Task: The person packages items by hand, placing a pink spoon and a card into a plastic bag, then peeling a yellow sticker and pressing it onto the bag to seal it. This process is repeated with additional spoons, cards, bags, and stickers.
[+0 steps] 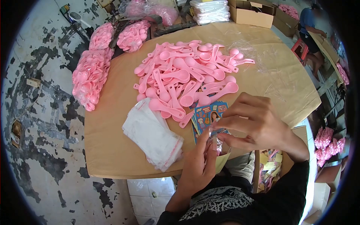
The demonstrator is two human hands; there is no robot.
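Observation:
My left hand [197, 164] is closed around a small clear plastic bag [219, 144], with a bit of pink and a yellowish piece [222, 162] showing below the fingers. Curled over the bag's upper end is my right hand [255, 122], its fingertips pinching the clear film. Partly hidden behind the hands lies a stack of blue printed cards [204, 112]. A heap of pink measuring spoons [183, 73] covers the middle of the table. To the left of my left hand rests a pile of flat clear bags [152, 135].
Bags packed with pink spoons [92, 75] stand at the table's left edge. An open cardboard box [252, 13] and stacked white packs [210, 11] are at the back. Below my right arm sits a box of filled packets [270, 168]. A person [315, 32] sits at the far right.

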